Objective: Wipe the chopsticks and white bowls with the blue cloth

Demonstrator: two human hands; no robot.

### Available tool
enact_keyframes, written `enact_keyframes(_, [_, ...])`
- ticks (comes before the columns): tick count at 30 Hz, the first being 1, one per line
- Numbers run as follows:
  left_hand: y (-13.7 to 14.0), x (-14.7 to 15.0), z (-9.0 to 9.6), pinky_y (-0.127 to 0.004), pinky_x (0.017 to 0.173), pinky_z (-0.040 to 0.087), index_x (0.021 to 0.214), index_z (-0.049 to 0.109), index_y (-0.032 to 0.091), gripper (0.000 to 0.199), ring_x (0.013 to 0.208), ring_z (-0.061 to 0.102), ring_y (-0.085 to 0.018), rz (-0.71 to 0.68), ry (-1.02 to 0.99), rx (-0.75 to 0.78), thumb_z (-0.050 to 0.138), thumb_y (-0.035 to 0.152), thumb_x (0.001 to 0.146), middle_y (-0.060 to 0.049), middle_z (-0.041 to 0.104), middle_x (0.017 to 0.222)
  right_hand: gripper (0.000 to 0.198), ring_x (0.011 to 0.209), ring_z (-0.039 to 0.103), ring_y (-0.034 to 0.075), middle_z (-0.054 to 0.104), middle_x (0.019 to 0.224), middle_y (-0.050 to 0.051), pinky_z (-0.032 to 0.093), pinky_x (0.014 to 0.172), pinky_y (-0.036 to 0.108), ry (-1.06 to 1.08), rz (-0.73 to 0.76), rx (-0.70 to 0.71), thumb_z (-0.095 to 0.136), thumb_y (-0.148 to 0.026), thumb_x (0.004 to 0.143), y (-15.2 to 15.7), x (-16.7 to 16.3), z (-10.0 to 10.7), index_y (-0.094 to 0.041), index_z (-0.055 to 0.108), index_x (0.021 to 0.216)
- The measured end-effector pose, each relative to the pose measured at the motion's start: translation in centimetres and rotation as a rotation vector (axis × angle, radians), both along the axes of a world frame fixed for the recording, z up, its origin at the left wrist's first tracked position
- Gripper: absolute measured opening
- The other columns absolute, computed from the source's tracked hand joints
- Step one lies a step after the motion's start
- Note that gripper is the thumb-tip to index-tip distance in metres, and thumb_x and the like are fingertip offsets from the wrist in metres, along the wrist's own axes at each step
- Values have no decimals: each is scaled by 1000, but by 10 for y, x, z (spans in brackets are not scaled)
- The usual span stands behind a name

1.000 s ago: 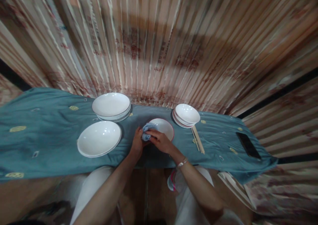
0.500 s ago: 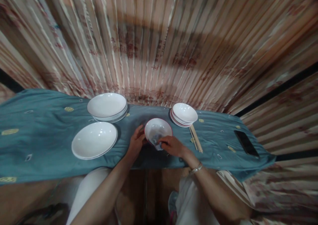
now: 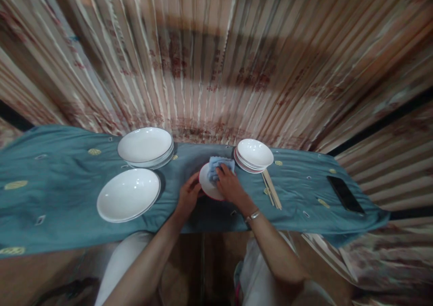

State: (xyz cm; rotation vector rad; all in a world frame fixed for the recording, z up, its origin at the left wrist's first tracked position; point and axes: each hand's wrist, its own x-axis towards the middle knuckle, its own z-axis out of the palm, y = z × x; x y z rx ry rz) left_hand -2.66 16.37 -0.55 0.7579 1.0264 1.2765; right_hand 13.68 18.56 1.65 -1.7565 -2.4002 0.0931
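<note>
A small white bowl with a red rim point(image 3: 209, 189) is in front of me at the middle of the table. My left hand point(image 3: 188, 194) grips its left edge, with the fingertips partly hidden behind the rim. Bunched under the fingers of my right hand point(image 3: 232, 186) is a light blue cloth point(image 3: 219, 162), pressed against the bowl's inside and far right rim. To the right of the bowl stands a stack of small white bowls point(image 3: 254, 153), some red-rimmed. Wooden chopsticks point(image 3: 271, 189) lie just nearer than that stack.
At the left are a stack of large white plates point(image 3: 145, 144) and, nearer, some wide white bowls point(image 3: 128, 195). A black phone point(image 3: 345, 194) lies at the right end of the teal tablecloth point(image 3: 67, 184). A pleated curtain point(image 3: 203, 71) hangs behind the table.
My right hand has moved the cloth from the bowl's near side up to its far right rim. The bowl is tilted differently, while my left hand remains at its left edge.
</note>
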Motion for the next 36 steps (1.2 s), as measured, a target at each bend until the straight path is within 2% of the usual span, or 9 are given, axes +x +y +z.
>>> enact_keyframes(4, [-2, 1, -1, -29, 68, 58, 105, 68, 19, 45, 94, 65, -22, 1, -18, -10, 75, 26, 61, -7, 70, 106, 53, 138, 37, 27, 33, 152, 20, 36, 112, 43, 186, 11, 5, 43, -16, 91, 10, -7, -9, -10, 38, 144])
enact_keyframes(7, [-4, 1, -2, -29, 68, 58, 104, 68, 19, 46, 92, 66, -22, 8, -27, -11, 76, 26, 60, -7, 70, 106, 53, 142, 31, 26, 29, 154, 21, 32, 115, 43, 312, 68, -5, 39, -15, 92, 16, -13, -13, -7, 37, 144])
enact_keyframes(13, [-6, 2, -7, -29, 69, 57, 102, 65, 20, 43, 87, 65, -19, 38, -35, 0, 75, 26, 60, -4, 68, 98, 48, 137, 40, 24, 43, 147, 17, 32, 116, 44, 386, 277, 9, 38, -14, 92, 19, -28, -15, -9, 48, 138])
enact_keyframes(16, [-7, 2, -9, -30, 70, 56, 102, 64, 20, 42, 87, 64, -19, 50, -15, 25, 74, 26, 61, -4, 67, 98, 50, 134, 42, 23, 46, 146, 14, 33, 116, 43, 359, 276, 16, 37, -13, 91, 22, -27, -13, -13, 47, 140])
enact_keyframes(21, [-9, 3, -6, -30, 71, 56, 102, 63, 20, 41, 91, 63, -20, 34, 9, 45, 73, 27, 64, -5, 66, 102, 51, 129, 47, 25, 47, 144, 19, 39, 110, 41, 199, 82, 42, 35, -10, 91, 27, -11, -2, -7, 43, 142])
enact_keyframes(25, [-10, 4, -2, -30, 67, 57, 102, 61, 20, 42, 91, 62, -20, 33, -2, 21, 74, 28, 63, -5, 63, 102, 52, 125, 49, 25, 52, 137, 22, 44, 105, 41, 98, -8, 68, 35, -7, 90, 22, 6, 1, -3, 42, 141])
enact_keyframes(29, [-11, 5, 0, -30, 67, 58, 101, 61, 21, 41, 92, 61, -21, 22, -3, 21, 74, 28, 63, -5, 63, 102, 48, 126, 48, 29, 55, 132, 25, 43, 104, 46, 14, -7, 88, 35, -6, 90, 9, 19, 1, -2, 50, 135])
enact_keyframes(33, [-12, 5, -1, -31, 67, 58, 101, 61, 21, 41, 93, 61, -21, 21, 5, 33, 74, 27, 62, -5, 63, 102, 39, 129, 44, 32, 59, 124, 26, 40, 105, 49, -102, 41, 58, 37, -6, 90, -7, 25, 7, -3, 64, 117])
enact_keyframes(36, [-11, 6, -3, -31, 68, 58, 104, 62, 21, 41, 94, 61, -21, 28, 7, 37, 72, 28, 64, -5, 63, 104, 37, 128, 44, 33, 59, 123, 26, 42, 102, 49, -173, 42, 44, 35, -8, 92, -15, 26, 10, -4, 67, 109])
